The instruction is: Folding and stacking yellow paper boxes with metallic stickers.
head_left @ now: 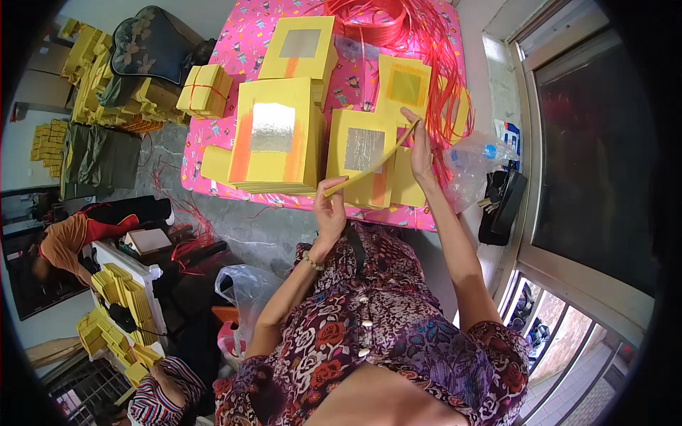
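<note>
My left hand (329,211) and my right hand (421,153) hold a thin piece of yellow paper (372,169) between them. It is seen almost edge-on and bows a little; whether it is one sheet or several I cannot tell. Below it lies a pile of yellow paper (340,157) with a silver square and an orange band on top. To the left stands a taller stack of yellow paper (245,91), its silver square shining. Two more yellow piles, one at the back (305,25) and one (392,65) beyond my right hand, carry similar squares.
Pink patterned cloth (243,42) covers the table. Red plastic strings (446,57) spill along its right side. A tied yellow bundle (204,91) sits at the left edge, and a clear plastic bag (469,167) at the right. Two people (167,390) work at the left around yellow stacks.
</note>
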`<state>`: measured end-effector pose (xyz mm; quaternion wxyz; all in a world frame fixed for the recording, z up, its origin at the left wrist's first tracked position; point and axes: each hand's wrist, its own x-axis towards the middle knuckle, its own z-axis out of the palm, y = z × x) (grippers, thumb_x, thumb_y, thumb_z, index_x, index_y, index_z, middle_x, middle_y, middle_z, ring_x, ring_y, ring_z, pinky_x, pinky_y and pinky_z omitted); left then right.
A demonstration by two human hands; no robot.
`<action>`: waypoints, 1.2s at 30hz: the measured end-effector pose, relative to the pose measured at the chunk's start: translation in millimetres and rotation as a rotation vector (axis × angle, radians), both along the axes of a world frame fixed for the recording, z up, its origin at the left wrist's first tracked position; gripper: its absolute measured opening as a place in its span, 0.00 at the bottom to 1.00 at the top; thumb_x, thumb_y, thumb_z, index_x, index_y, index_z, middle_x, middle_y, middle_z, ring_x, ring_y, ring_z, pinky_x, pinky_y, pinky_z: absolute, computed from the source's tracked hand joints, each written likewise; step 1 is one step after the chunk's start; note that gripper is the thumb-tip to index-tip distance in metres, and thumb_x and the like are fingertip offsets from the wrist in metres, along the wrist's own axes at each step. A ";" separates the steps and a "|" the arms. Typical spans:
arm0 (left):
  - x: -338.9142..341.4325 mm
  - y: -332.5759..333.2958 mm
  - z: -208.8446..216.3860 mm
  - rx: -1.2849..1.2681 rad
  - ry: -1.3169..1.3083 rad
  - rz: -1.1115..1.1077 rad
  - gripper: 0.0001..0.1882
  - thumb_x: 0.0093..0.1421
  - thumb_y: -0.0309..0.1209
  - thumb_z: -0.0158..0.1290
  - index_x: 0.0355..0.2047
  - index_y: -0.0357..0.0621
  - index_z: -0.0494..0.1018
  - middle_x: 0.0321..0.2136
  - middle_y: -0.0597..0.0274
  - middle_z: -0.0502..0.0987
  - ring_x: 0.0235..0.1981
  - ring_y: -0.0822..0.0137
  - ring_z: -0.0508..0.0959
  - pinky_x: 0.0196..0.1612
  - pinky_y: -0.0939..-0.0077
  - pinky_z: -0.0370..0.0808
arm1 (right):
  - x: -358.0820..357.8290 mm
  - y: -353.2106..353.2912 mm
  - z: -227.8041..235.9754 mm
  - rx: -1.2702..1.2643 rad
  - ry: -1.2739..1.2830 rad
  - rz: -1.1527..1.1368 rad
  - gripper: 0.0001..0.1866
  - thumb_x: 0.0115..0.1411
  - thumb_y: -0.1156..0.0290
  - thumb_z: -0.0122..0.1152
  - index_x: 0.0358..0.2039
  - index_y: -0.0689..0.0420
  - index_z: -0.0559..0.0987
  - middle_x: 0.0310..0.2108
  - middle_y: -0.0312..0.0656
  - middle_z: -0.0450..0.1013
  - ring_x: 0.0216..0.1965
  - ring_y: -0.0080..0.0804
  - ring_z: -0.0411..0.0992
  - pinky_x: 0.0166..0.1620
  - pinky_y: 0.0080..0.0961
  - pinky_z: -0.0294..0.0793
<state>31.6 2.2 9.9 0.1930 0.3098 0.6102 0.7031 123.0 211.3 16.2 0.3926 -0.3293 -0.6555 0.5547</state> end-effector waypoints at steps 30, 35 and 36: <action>-2.4 11.9 21.4 -0.050 -0.344 -0.339 0.23 0.62 0.26 0.49 0.57 0.36 0.58 0.50 0.59 0.68 0.52 0.69 0.68 0.55 0.73 0.63 | -7.8 -12.7 5.3 -0.574 0.204 0.117 0.18 0.66 0.56 0.43 0.33 0.57 0.73 0.22 0.31 0.65 0.22 0.18 0.65 0.27 0.14 0.65; 1.5 24.4 32.7 -0.022 -0.554 -0.472 0.23 0.59 0.23 0.51 0.54 0.40 0.60 0.49 0.63 0.68 0.51 0.71 0.67 0.54 0.75 0.64 | -0.4 -55.5 28.7 -0.958 0.240 0.367 0.17 0.62 0.59 0.51 0.45 0.56 0.72 0.36 0.36 0.73 0.34 0.23 0.73 0.36 0.20 0.75; 1.0 26.4 31.5 -0.018 -0.552 -0.475 0.23 0.59 0.23 0.51 0.54 0.40 0.60 0.49 0.63 0.68 0.51 0.71 0.67 0.54 0.75 0.64 | 0.9 -58.0 16.9 -0.953 0.242 0.367 0.17 0.62 0.59 0.51 0.45 0.56 0.72 0.36 0.36 0.73 0.34 0.23 0.73 0.36 0.20 0.75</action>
